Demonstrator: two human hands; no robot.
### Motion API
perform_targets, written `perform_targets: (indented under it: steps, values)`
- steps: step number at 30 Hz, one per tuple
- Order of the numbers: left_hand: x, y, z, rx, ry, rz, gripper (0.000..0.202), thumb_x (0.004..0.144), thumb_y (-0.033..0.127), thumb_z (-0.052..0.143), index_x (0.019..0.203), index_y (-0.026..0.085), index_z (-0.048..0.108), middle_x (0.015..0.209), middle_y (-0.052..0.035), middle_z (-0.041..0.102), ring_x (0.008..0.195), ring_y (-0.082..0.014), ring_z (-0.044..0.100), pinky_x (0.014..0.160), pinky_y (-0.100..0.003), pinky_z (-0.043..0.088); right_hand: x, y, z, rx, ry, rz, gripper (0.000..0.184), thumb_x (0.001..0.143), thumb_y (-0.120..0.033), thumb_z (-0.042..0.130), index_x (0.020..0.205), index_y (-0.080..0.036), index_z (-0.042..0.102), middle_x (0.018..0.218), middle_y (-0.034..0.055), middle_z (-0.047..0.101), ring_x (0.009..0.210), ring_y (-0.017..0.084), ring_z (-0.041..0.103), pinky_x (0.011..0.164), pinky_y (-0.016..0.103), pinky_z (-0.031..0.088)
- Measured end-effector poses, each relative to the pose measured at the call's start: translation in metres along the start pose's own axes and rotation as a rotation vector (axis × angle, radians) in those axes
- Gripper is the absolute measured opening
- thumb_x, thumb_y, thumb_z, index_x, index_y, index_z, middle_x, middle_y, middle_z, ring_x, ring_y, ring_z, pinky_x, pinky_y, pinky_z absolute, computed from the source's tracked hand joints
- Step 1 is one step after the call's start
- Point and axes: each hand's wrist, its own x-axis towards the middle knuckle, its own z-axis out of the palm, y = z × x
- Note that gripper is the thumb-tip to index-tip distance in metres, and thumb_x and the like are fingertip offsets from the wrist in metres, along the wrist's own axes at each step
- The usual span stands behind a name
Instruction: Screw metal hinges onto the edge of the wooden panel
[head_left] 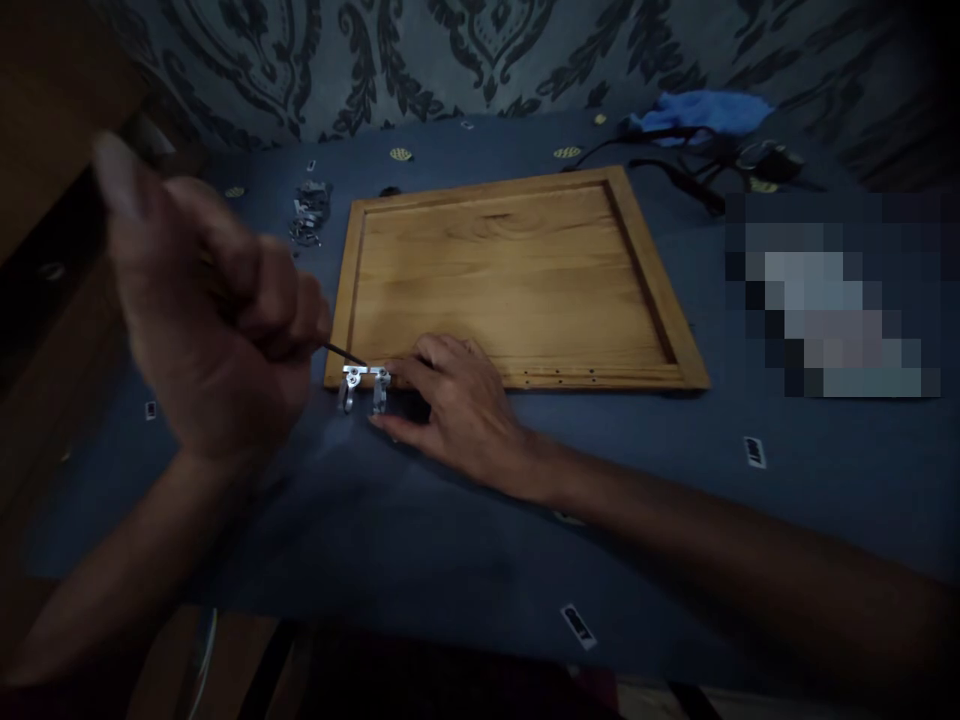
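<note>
My left hand (232,320) is wrapped round a screwdriver whose handle is mostly hidden in the fist; its thin dark shaft (345,353) points down to the right. The tip meets a shiny metal bracket (364,372) with two downward arms, lying on the near left edge of a framed wooden panel (495,290). My right hand (465,410) rests over that near edge, its index finger and thumb pinching the right end of the bracket. Small dark holes or screw heads (559,377) show along the near rail, right of this hand.
A pile of small metal parts (309,212) lies behind the panel's left side. At the back right are a blue cloth (701,113) and dark straps or cables (682,180). A pixelated patch covers something at right. The dark blue cloth surface (465,560) runs up to a patterned backing (480,60).
</note>
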Motion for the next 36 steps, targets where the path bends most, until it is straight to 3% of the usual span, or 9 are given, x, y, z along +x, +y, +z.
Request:
perform_targets:
  steps: [4,7,11,15,20,24,31,36]
  values:
    - [-0.001,0.005,-0.005,0.002,-0.032,0.004,0.063,0.113,0.036,0.044,0.056,0.020,0.023,0.049,0.0074,0.004,0.031,-0.0027,0.009,0.030,-0.019,0.019,0.000,0.000,0.000,-0.009,0.003,0.005,0.048,0.095,-0.055,0.075,0.117,-0.012,0.076,0.106,0.0123,0.067,0.100,0.029,0.059,0.085,0.041,0.043]
    - [-0.004,-0.004,-0.007,0.008,-0.070,0.009,0.060,0.111,0.038,0.047,0.055,0.021,0.035,0.047,0.0074,0.009,0.032,-0.0050,0.011,0.031,-0.023,0.018,0.001,0.000,0.000,-0.015,0.000,0.004,0.049,0.095,-0.056,0.075,0.116,-0.012,0.076,0.104,0.0119,0.067,0.098,0.029,0.059,0.085,0.041,0.043]
    - [-0.007,-0.012,-0.007,0.042,-0.074,0.037,0.059,0.103,0.038,0.059,0.052,0.024,0.034,0.045,0.0074,0.009,0.033,-0.0064,0.007,0.031,-0.026,0.011,0.001,0.001,0.000,-0.018,0.005,0.000,0.047,0.096,-0.058,0.073,0.115,-0.014,0.075,0.105,0.0111,0.067,0.098,0.028,0.057,0.084,0.041,0.042]
    - [-0.009,-0.010,-0.006,0.039,-0.024,-0.003,0.054,0.105,0.015,0.033,0.052,0.023,0.040,0.047,0.0068,0.010,0.035,-0.0076,0.008,0.034,-0.025,0.014,0.000,0.002,0.001,-0.016,0.009,-0.002,0.047,0.096,-0.057,0.073,0.114,-0.014,0.075,0.106,0.0112,0.067,0.097,0.028,0.058,0.083,0.040,0.042]
    - [-0.008,-0.012,-0.010,0.041,-0.112,0.011,0.052,0.103,0.028,0.051,0.054,0.022,0.037,0.044,0.0070,0.011,0.032,-0.0066,0.010,0.032,-0.025,0.014,-0.001,0.003,0.003,-0.019,0.025,-0.013,0.047,0.096,-0.059,0.073,0.112,-0.015,0.075,0.104,0.0103,0.066,0.095,0.027,0.057,0.082,0.040,0.042]
    - [-0.009,-0.013,-0.011,0.026,-0.091,-0.024,0.052,0.105,0.024,0.044,0.053,0.022,0.039,0.043,0.0062,0.013,0.033,-0.0073,0.011,0.033,-0.025,0.015,0.000,0.002,0.002,-0.013,0.019,-0.012,0.045,0.097,-0.058,0.071,0.112,-0.016,0.075,0.104,0.0103,0.066,0.095,0.027,0.057,0.082,0.040,0.041]
    - [-0.008,-0.016,-0.016,0.032,-0.160,-0.018,0.053,0.098,0.041,0.068,0.056,0.023,0.041,0.043,0.0066,0.017,0.033,-0.0076,0.015,0.034,-0.028,0.015,0.001,0.002,0.001,-0.014,0.011,-0.006,0.047,0.097,-0.059,0.071,0.114,-0.015,0.075,0.105,0.0107,0.066,0.096,0.027,0.057,0.083,0.040,0.041]
    - [-0.009,-0.015,-0.017,0.028,-0.157,-0.055,0.051,0.098,0.035,0.066,0.056,0.022,0.042,0.045,0.0060,0.017,0.036,-0.0079,0.016,0.035,-0.027,0.015,0.001,0.002,0.002,-0.008,0.012,-0.005,0.044,0.097,-0.057,0.071,0.111,-0.016,0.075,0.104,0.0109,0.067,0.097,0.028,0.058,0.083,0.040,0.041]
